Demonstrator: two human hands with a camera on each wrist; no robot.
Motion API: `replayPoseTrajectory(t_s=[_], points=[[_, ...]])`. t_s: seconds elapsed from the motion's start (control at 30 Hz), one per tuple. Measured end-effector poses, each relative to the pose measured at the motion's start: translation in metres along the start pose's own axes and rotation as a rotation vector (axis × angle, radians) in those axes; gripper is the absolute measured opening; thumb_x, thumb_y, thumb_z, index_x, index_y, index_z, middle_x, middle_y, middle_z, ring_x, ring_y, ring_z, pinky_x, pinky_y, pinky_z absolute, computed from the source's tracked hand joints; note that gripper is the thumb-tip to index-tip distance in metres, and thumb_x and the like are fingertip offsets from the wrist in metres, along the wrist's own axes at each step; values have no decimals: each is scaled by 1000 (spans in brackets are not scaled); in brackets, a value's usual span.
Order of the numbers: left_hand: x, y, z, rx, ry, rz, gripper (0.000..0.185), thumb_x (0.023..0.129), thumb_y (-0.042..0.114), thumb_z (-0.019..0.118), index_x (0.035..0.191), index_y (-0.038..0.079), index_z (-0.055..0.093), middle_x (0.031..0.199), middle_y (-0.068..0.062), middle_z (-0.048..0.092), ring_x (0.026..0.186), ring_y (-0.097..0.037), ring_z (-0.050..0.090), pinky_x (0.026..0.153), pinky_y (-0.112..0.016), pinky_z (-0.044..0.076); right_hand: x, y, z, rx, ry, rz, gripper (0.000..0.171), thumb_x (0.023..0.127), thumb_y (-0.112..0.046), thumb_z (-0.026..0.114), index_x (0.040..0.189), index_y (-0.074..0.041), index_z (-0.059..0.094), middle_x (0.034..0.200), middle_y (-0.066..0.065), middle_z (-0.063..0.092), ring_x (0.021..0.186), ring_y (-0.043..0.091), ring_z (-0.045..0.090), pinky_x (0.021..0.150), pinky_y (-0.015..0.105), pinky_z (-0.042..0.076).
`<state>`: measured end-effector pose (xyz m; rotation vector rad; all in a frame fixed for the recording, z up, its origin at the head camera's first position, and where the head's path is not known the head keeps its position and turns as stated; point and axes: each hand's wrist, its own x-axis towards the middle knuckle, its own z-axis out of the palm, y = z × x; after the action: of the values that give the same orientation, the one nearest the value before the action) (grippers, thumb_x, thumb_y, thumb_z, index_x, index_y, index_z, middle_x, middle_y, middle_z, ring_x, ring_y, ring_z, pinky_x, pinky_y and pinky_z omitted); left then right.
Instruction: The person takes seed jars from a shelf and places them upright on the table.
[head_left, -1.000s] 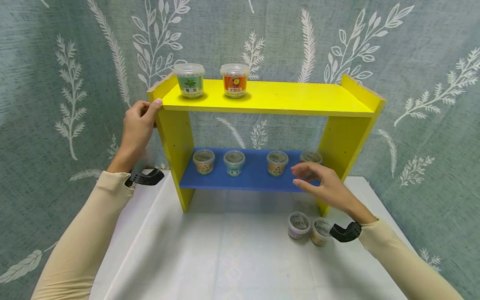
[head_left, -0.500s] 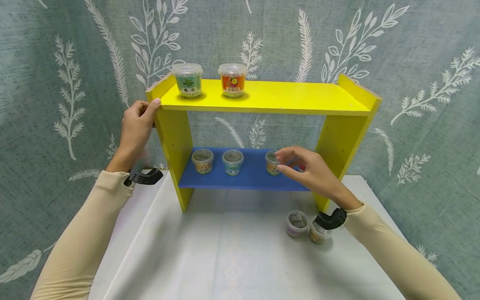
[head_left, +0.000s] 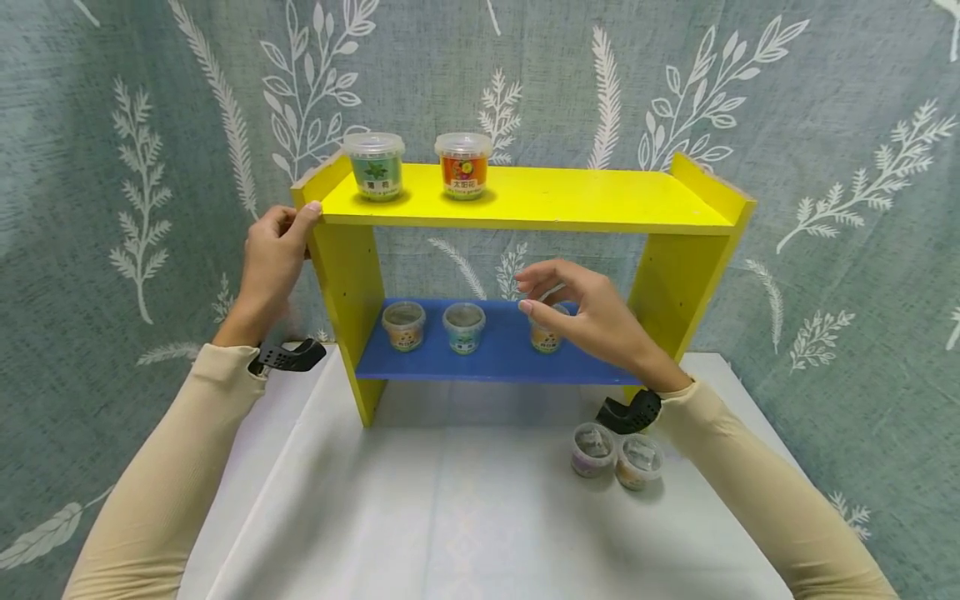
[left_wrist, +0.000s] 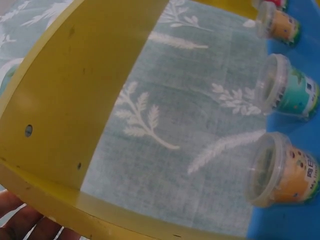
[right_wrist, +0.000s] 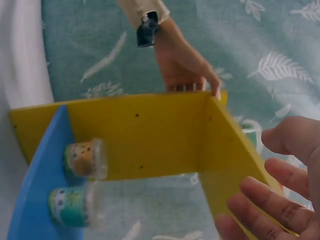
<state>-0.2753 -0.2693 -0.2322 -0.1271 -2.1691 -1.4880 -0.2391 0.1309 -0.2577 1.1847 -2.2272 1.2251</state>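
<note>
My left hand (head_left: 273, 254) grips the upper left corner of a yellow shelf unit (head_left: 570, 196), thumb on its front edge. Its fingertips show at the bottom of the left wrist view. In front of the unit my right hand (head_left: 592, 321) hovers with nothing in it, fingers loosely bent and spread. It partly covers an orange-labelled plastic tub (head_left: 545, 340) on the blue lower shelf (head_left: 502, 358). Further left there stand a teal-labelled tub (head_left: 464, 327) and another orange-labelled tub (head_left: 403, 327). On the top board are a green tub (head_left: 378, 177) and an orange-red tub (head_left: 463, 173).
Two lidded tubs, one purplish (head_left: 592, 451) and one orange-labelled (head_left: 639, 463), stand side by side on the white table (head_left: 420, 508), below my right wrist. A red-labelled tub (left_wrist: 276, 5) shows at the left wrist view's top edge. Leaf-patterned cloth (head_left: 825, 275) hangs behind.
My right hand has moved left and up, from near the rightmost lower-shelf tub to before the orange-labelled one beside it. My left hand keeps its grip on the shelf unit.
</note>
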Motion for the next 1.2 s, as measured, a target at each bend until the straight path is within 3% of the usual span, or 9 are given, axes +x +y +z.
replayPoseTrajectory(t_s=[0.27, 0.63, 1.03, 1.2], points=[[1, -1, 0, 2, -2, 6, 47, 101, 58, 55, 114, 13, 59, 109, 1, 58, 94, -15, 57, 86, -30, 47, 21, -12, 4, 22, 17, -54, 32, 97, -6, 71, 128, -5, 65, 121, 6, 68, 101, 16, 66, 86, 33, 56], [1, -1, 1, -10, 6, 24, 47, 101, 56, 57, 111, 11, 60, 103, 1, 57, 89, -15, 55, 81, -28, 46, 46, -25, 5, 70, 58, -60, 30, 96, -6, 73, 125, -2, 65, 115, 7, 69, 98, 16, 66, 84, 31, 57], [2, 1, -2, 2, -6, 13, 49, 101, 57, 56, 115, 11, 59, 104, -2, 57, 91, -16, 56, 82, -28, 47, 78, -36, 5, 117, 89, 8, 33, 97, -12, 73, 128, -4, 65, 110, 8, 68, 99, 19, 65, 88, 32, 56], [0, 0, -2, 4, -6, 14, 49, 100, 58, 57, 114, 11, 59, 104, -1, 58, 92, -16, 57, 82, -28, 47, 89, -37, 4, 133, 121, 29, 34, 96, -13, 74, 125, -1, 65, 109, 9, 68, 97, 20, 65, 84, 29, 57]])
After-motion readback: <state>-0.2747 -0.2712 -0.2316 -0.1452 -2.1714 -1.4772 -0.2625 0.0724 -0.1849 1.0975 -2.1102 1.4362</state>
